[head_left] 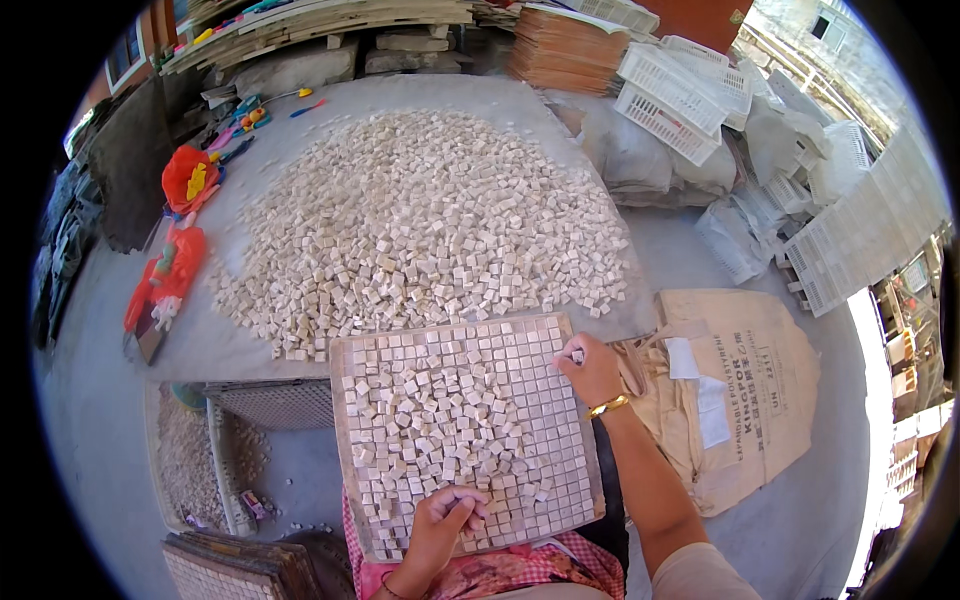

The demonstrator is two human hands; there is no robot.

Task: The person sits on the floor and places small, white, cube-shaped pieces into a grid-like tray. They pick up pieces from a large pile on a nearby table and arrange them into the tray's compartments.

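Presently | loose beige stone cubes (440, 410) heaped in square tan gridded tray (594, 470) | 12 o'clock from nearer left hand (440, 518): curled, contents unclear | 8 o'clock from right hand (592, 372): pinched on one cube (577, 355)

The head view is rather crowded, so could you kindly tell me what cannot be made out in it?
Head view:
- Left hand: its curled fingers hide whether it holds anything.
- Tray: loose cubes cover much of its surface.
- Big pile: upper cubes hide those underneath.
- Stack of boards: cut off by the lower edge.
- Dark heap: cut off by the round black rim.
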